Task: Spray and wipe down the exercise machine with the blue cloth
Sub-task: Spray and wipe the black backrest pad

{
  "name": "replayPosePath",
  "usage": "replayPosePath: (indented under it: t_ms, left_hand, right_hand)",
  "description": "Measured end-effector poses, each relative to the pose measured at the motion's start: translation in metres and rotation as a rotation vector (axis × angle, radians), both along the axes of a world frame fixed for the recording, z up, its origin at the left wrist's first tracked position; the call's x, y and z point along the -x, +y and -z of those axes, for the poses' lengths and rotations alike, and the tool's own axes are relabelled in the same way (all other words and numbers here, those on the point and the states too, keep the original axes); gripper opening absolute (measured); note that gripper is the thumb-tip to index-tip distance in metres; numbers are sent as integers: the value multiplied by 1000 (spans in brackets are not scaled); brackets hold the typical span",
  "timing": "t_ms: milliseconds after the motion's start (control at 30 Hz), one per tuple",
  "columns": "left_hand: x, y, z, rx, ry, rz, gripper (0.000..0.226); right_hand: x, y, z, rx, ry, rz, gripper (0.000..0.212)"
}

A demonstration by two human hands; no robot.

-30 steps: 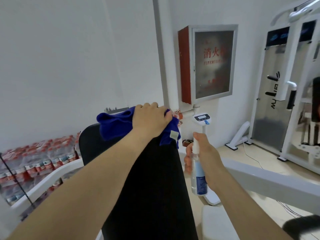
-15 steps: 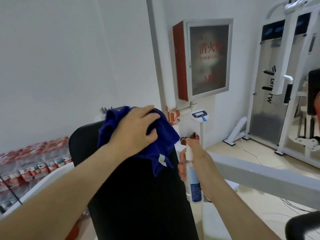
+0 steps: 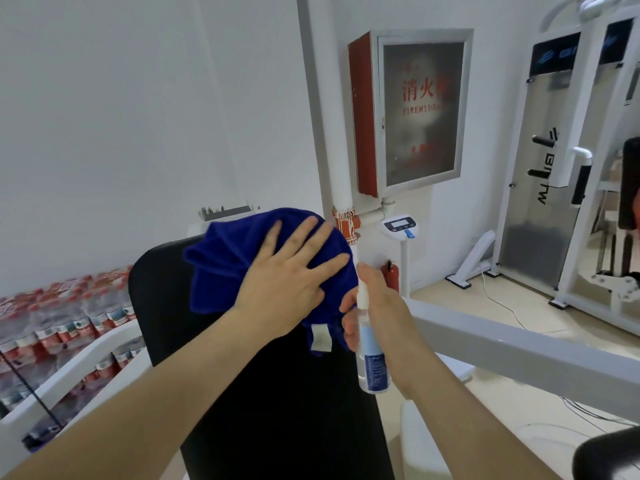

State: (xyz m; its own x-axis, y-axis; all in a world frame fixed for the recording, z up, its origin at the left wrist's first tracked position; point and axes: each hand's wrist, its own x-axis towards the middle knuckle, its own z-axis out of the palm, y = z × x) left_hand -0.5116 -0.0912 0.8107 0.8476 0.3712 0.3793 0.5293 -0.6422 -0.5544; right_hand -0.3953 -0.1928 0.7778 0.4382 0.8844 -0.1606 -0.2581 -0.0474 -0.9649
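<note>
The exercise machine's black back pad (image 3: 277, 393) fills the near centre of the head view, rising from the bottom edge to its rounded top, with the machine's white frame bar (image 3: 519, 344) running off to the right and another white bar (image 3: 69, 368) curving down on the left. Your blue cloth (image 3: 228, 268) is bunched over the far upper right corner of that pad, and your left hand (image 3: 287, 289) lies flat on it, fingers spread and pressing down rather than closed around the fabric; a white tag hangs from the cloth's near edge. Your right hand (image 3: 377, 306) is just right of the pad, wrapped around the neck of the spray bottle (image 3: 372, 355), which you hold upright with its white nozzle near the cloth; whether a finger is on the pump you cannot tell from here. This looks like the wiping step, at the top of the pad, with most of the black surface nearer to you apparently yet to be covered. Next, you would likely want to draw the cloth down the pad towards you in overlapping passes, keeping the palm flat so the bunched fabric spreads, and keep the bottle clear of the stroke. Beyond, a red hydrant cabinet (image 3: 408, 112) hangs on the far wall, and bottled water packs (image 3: 62, 317) are stacked at far left.
</note>
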Motion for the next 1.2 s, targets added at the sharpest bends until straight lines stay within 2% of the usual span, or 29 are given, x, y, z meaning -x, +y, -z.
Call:
replayPosePath:
  t_ms: [100, 167, 233, 267, 333, 400, 467, 500, 533, 600, 633, 667, 767, 867, 967, 1067, 1133, 1200]
  left_hand:
    - [-16, -10, 10, 56, 179, 113, 52]
    - [-12, -21, 20, 134, 249, 105, 51]
    - [3, -32, 15, 272, 190, 111, 50]
    - [14, -36, 7, 396, 56, 132, 49]
    - [30, -44, -15, 706, -438, 224, 53]
    - [49, -45, -41, 893, -884, 316, 60]
    - [67, -32, -58, 866, -1146, 389, 59]
    - [76, -25, -65, 742, -1172, 391, 56]
    - [89, -15, -68, 554, -1131, 362, 51]
    - [115, 4, -62, 159, -857, 238, 42]
    - [129, 13, -53, 56, -720, 185, 42]
    - [139, 18, -42, 65, -636, 130, 43]
    - [150, 13, -11, 174, -592, 91, 42]
    - [149, 5, 30, 25, -532, 33, 28]
    - [147, -12, 75, -25, -654, -79, 23]
    - [137, -33, 113, 75, -822, -162, 24]
    - [135, -47, 140, 117, -798, -183, 25]
    - [141, -63, 168, 174, -691, -177, 28]
  right_hand:
    - [-3, -5, 3, -9, 19, -5, 58]
    - [-4, -3, 2, -1, 12, -33, 63]
    - [-6, -4, 0, 14, 2, -65, 67]
    - [-3, -5, 1, -5, -2, -96, 66]
    - [1, -10, -1, -81, 14, -140, 60]
    - [10, -11, -5, -126, 37, -188, 59]
    - [18, -7, -11, -149, 7, -209, 58]
    - [20, -6, -14, -156, -9, -214, 59]
    - [23, -4, -17, -162, -21, -224, 59]
    - [30, -2, -20, -160, -35, -250, 59]
    - [35, 0, -20, -153, -41, -268, 59]
    - [40, 2, -19, -148, -48, -279, 59]
    - [52, 10, -16, -132, -67, -304, 58]
    - [70, 20, -18, -81, -63, -323, 57]
    - [87, 25, -10, -42, -127, -366, 58]
    - [97, 21, 9, 9, -133, -383, 56]
    - [102, 17, 21, 56, -114, -367, 55]
    - [107, 14, 29, 111, -110, -363, 54]
